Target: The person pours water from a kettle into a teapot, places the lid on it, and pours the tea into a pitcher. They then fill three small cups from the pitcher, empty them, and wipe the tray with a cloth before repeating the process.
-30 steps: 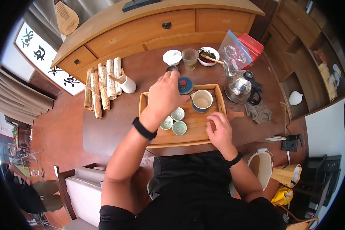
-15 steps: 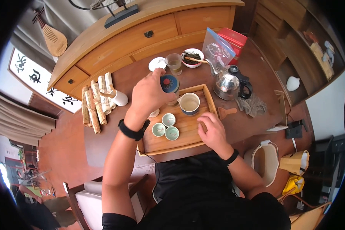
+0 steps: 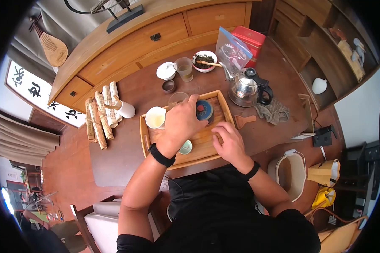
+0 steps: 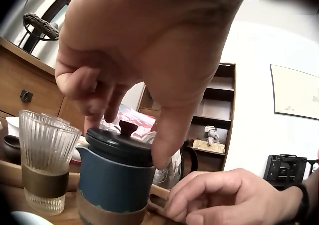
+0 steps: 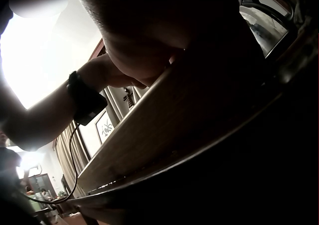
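Note:
On a wooden tray (image 3: 179, 159) stands a blue pot (image 4: 115, 184). My left hand (image 3: 196, 111) reaches over it and pinches its blue lid (image 3: 205, 110) by the rim, thumb in front and fingers behind. In the left wrist view the left hand (image 4: 124, 135) holds the lid (image 4: 119, 144) seated on the pot. My right hand (image 3: 221, 137) rests on the tray's right side with fingers loosely curled and holding nothing; the right hand (image 4: 199, 205) lies just right of the pot. The right wrist view is dark, showing mostly the tray's edge (image 5: 174, 130).
On the tray are a ribbed glass (image 3: 177, 99), a white pitcher (image 3: 156, 117) and a small celadon cup (image 3: 185, 146). A steel kettle (image 3: 244, 88), a cloth (image 3: 274, 111) and a wooden scoop (image 3: 244, 120) lie to the right. Bamboo scrolls (image 3: 99, 114) lie to the left, a tea-leaf bowl (image 3: 204, 60) behind.
My left hand brought the blue lid back from the far side of the table and lowered it onto the pot, which stood uncovered. My right hand's fingers curled in on the tray.

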Motion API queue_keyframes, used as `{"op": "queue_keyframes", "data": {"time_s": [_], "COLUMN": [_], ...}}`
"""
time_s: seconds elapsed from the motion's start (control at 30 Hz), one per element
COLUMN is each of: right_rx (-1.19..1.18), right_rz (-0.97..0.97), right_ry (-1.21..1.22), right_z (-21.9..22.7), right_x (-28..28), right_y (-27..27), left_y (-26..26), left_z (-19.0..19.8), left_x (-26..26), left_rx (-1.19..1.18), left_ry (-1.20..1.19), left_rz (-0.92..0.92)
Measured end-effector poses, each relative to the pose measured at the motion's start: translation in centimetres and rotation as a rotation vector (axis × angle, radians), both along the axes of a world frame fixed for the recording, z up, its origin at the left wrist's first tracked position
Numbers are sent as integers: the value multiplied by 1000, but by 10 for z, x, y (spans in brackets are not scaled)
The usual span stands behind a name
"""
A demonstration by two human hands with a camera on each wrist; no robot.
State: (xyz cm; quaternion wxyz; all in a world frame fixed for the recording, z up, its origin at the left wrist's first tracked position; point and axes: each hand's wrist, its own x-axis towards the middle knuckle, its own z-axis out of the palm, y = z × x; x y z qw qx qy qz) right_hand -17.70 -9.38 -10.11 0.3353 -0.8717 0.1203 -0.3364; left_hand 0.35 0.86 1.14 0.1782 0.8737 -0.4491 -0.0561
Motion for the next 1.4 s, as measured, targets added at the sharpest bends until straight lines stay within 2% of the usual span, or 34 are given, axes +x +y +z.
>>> {"op": "queue_keyframes", "data": {"time_s": [0.1, 0.2, 0.27, 0.3, 0.37, 0.43, 0.5, 0.57, 0.6, 0.67, 0.7, 0.73, 0.77, 0.8, 0.87, 0.9, 1.0, 1.13, 1.27, 1.4], "right_rx": [-1, 19, 102, 95, 276, 168, 271, 243, 229, -13, -14, 163, 337, 337, 624, 677, 759, 720, 609, 594], "right_rz": [-1, -4, 18, 17, -67, -187, -325, -481, -511, -474, -466, -409, -347, -341, -80, -11, -88, -84, -20, 29], "right_ry": [0, 23, -125, -121, -184, -258, -326, -261, -192, -69, -69, 106, 284, 286, 255, 229, 111, 33, 93, 171], "right_z": [0, 1, 3, 6, 16, 27, 22, 24, 19, 6, 12, 23, 30, 31, 33, 26, 21, 52, 108, 136], "right_x": [0, -2, -4, -6, -14, -19, -21, -24, -25, -25, -24, -25, -24, -22, -19, -19, -15, -28, -53, -73], "right_y": [1, -1, -5, -10, -25, -54, -88, -125, -145, -182, -190, -194, -199, -207, -222, -228, -216, -201, -183, -165], "left_y": [1, 1, -4, -6, -7, -9, -7, 2, 12, 39, 54, 70, 88, 104, 135, 146, 178, 197, 197, 191], "left_z": [-5, -11, -11, -11, -9, -6, 2, 20, 25, 29, 25, 17, 6, -6, -26, -29, -56, -65, -70, -68], "left_x": [1, 2, 6, 7, 9, 11, 10, 11, 13, 14, 11, 7, 3, -2, -17, -24, -38, -47, -48, -50], "left_rx": [-27, -180, -165, -172, -143, -168, -194, -436, -438, -566, -613, -615, -649, -683, -757, -745, -782, -809, -863, -867], "left_ry": [-32, -90, -80, -76, -79, -67, -56, 114, 114, 489, 564, 562, 712, 862, 1017, 1098, 1195, 1268, 1316, 1325], "left_rz": [-13, -38, -14, -14, -11, 5, 20, 93, 100, 172, 184, 190, 245, 299, 342, 389, 453, 464, 450, 454]}}
